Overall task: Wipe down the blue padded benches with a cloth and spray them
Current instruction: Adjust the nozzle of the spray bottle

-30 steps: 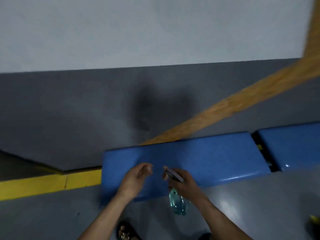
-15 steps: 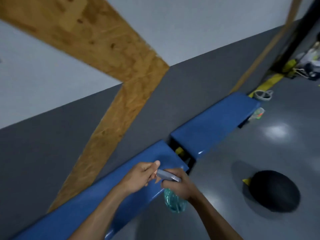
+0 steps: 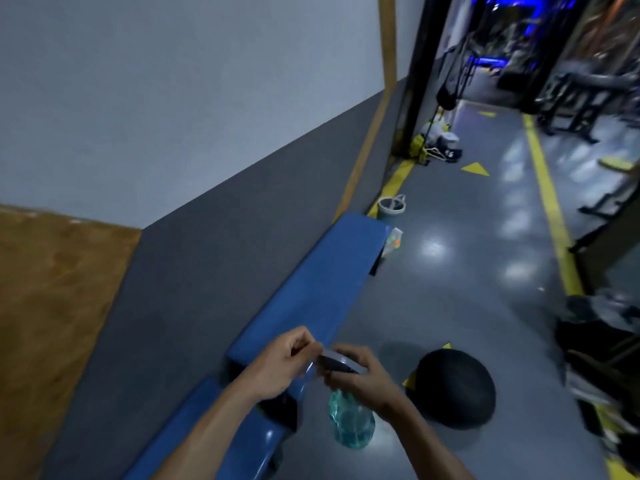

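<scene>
Step in hand: readying the spray bottle [image 3: 350,422], by my reading, not yet spraying or wiping.
Right hand [image 3: 363,374]: curled round the top of the teal bottle, gripping it by the grey spray head [image 3: 337,363], with the bottle body hanging below the fist.
Left hand [image 3: 282,363]: fingers curled, fingertips pinched at the front tip of the spray head (likely turning the nozzle, though blur hides the exact contact).
Benches: the far blue bench [image 3: 311,289] runs along the grey wall [image 3: 207,271] from just beyond the hands out toward a small pail [image 3: 390,207]; the near blue bench [image 3: 228,441] lies at the bottom left under the left forearm, with a dark gap between the two.
Cloth: none that I can make out.
Floor nearby: a black ball [image 3: 453,389] sits to the right of the hands, apart from the benches.
Next move calls for: freeing the left hand from the nozzle, aiming the head at the far bench's pad and squeezing the trigger, then finding a cloth to wipe.
</scene>
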A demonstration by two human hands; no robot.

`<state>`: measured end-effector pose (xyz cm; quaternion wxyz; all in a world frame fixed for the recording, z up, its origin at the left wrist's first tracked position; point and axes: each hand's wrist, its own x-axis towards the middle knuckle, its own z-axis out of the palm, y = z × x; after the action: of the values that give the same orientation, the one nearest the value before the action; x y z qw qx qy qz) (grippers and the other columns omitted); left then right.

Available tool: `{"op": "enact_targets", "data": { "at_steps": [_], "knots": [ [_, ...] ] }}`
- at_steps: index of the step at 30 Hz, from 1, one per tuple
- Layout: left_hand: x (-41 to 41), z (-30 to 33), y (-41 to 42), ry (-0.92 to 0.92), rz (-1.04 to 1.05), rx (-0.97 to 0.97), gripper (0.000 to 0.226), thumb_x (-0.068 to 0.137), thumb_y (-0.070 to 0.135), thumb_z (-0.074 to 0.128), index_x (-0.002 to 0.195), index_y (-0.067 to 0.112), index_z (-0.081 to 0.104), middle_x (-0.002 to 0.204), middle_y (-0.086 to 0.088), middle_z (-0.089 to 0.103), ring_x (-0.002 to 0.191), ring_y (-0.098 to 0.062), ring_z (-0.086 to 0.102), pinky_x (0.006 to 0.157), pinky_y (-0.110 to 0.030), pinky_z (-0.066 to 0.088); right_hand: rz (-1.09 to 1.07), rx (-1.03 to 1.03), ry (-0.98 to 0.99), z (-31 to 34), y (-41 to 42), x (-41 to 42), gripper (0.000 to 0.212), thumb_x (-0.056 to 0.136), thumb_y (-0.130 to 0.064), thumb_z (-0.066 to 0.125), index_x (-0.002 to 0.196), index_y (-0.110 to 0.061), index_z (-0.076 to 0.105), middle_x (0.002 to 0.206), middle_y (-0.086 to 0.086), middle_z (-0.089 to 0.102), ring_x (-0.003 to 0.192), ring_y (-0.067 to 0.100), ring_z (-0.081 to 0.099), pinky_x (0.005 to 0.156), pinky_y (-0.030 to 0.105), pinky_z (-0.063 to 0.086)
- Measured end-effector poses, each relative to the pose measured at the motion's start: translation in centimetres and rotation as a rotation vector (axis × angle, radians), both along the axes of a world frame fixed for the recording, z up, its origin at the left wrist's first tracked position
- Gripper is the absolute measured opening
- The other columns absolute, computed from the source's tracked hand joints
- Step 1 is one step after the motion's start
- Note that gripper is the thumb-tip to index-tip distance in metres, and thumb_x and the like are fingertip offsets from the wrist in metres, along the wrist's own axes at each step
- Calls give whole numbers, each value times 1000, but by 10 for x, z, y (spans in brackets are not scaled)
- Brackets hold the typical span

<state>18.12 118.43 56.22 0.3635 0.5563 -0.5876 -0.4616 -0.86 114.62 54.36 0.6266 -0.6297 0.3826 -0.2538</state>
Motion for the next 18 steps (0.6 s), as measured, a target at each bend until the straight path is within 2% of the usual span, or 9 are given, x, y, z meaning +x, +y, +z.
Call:
{"op": "enact_targets", "data": {
  "at_steps": [2, 7, 10, 13, 16, 18],
  "knots": [
    [-4, 6, -52, 40, -52, -2, 42, 92, 46, 60, 85, 6, 54, 64, 3, 57, 61, -12, 56, 63, -27, 44, -37, 16, 21, 9, -41, -9, 18, 71, -5, 64, 86, -11, 72, 78, 14, 69, 69, 23, 58, 64, 37, 44],
    [-28, 28, -175, 80, -161, -35, 26, 90, 32, 66, 86, 8, 56, 67, -4, 65, 61, -17, 59, 61, -28, 47, -132, -10, 3, 38, -142, -40, 20, 72, 3, 65, 83, -13, 72, 72, 3, 69, 67, 16, 61, 63, 29, 47],
    [-53, 33, -242, 47, -191, -59, 33, 93, 42, 60, 79, 13, 56, 60, 3, 56, 55, -14, 51, 56, -29, 42, -193, -31, -23, 43, -205, -64, 17, 74, 2, 65, 87, -7, 71, 76, 6, 71, 67, 16, 59, 63, 30, 44],
    [-84, 35, -310, -49, -257, -76, 54, 97, 57, 44, 67, 13, 53, 56, 5, 48, 52, -14, 43, 55, -28, 37, -221, -38, -46, 40, -272, -88, 17, 73, -1, 64, 88, -5, 71, 83, 14, 73, 70, 21, 59, 65, 33, 44],
    [-117, 33, -385, -91, -252, -72, 55, 99, 56, 40, 57, 20, 43, 51, 7, 42, 49, -12, 37, 54, -28, 32, -212, -72, -54, 28, -343, -116, 17, 74, -6, 66, 90, -5, 71, 87, 24, 71, 70, 24, 56, 65, 39, 42],
    [-139, 32, -434, -79, -249, -44, 51, 100, 48, 42, 57, 22, 41, 51, 8, 39, 48, -10, 32, 53, -27, 28, -209, -99, -43, 22, -391, -136, 15, 76, -4, 65, 90, -4, 70, 88, 25, 71, 69, 23, 56, 64, 38, 42]
  ]
}}
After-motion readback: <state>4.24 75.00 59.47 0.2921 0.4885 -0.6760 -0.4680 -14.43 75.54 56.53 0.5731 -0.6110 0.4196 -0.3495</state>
